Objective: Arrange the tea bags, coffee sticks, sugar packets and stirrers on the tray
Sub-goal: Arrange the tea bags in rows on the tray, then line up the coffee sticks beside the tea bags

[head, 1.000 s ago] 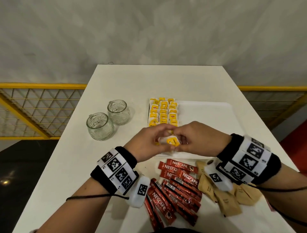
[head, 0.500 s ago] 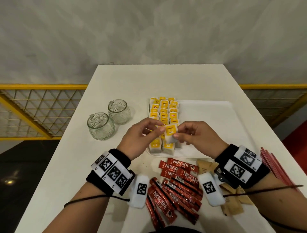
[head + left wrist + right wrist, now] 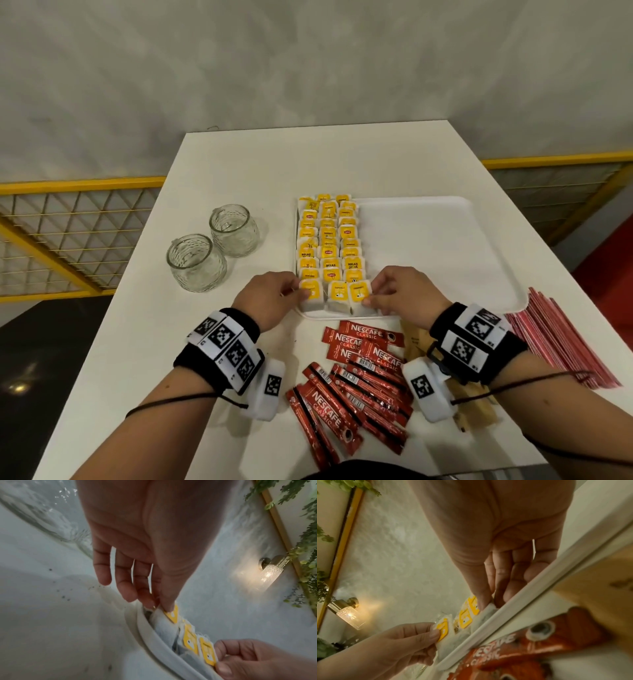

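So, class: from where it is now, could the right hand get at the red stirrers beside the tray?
Probably yes. The stirrers lie uncovered just right of the right hand, though it first must release the tea bag.

Two empty glass jars [image 3: 214,250] stand touching on the white table [image 3: 144,329], before a yellow railing [image 3: 78,185].

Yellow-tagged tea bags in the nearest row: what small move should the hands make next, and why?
Probably let go: left hand and right hand pinch the end bags of the yellow-tagged tea bags, whose rows already fill the white tray's left side; red coffee sticks wait outside.
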Available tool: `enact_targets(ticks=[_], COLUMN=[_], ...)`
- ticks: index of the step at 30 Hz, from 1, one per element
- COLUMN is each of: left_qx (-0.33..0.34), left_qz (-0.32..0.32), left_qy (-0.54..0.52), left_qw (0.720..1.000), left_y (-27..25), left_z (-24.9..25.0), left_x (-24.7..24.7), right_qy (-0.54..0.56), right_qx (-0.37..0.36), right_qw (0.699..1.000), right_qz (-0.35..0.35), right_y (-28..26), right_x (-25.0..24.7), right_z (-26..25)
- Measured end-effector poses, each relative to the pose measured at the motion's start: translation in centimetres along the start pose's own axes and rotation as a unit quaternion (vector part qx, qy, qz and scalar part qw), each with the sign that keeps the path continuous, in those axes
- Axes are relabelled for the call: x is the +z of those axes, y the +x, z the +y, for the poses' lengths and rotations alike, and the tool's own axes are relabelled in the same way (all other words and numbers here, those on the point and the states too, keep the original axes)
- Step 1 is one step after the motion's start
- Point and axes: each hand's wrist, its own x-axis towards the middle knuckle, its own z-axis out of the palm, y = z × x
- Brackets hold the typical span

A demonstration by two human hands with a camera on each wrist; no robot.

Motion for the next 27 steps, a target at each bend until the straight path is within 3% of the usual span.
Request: enact_targets(ticks=[3,6,9,12,16,20,24,27], left_qx=[-0.005,0.003,0.113,0.183,0.162,0.119,0.119,0.155], left_qz=[-0.023,0.023,0.105,0.078,0.021,0.001,0.008,-0.009], left_qy=[0.019,-0.005,0.003,0.110,0.248,0.283,0.258,0.204], left_qw=[1.000,1.000,0.988,0.974,0.955,0.952,0.959,0.967], left_y=[0.9,1.3,0.8,0.3,0.3,-0.1,-1.1,-2.7], left_z=[-0.2,-0.1,0.8,2.7,4.3,4.4,4.6,4.8], left_x=[-0.6,-1.0,-0.7,0.2,1.2,1.5,0.8,-0.4], right_qy=[0.000,-0.056,-0.089,-0.084,-0.082,-0.066,-0.112,-0.163], right_qx=[0.007,0.001,-0.001,0.013,0.014,0.002,-0.077,-0.129], right_qw=[1.000,0.998,0.996,0.996,0.996,0.998,0.989,0.978], right_qz=[-0.001,0.022,0.033,0.016,0.017,0.013,0.051,0.021], right_y=[0.1,0.0,-0.3,-0.3,0.0,0.1,-1.6,-4.0], right_x=[0.5,0.3,-0.1,0.2,0.7,0.8,-0.4,-1.6], right_z=[-0.2,-0.3,-0.5,-0.3,-0.2,0.1,-0.1,-0.3])
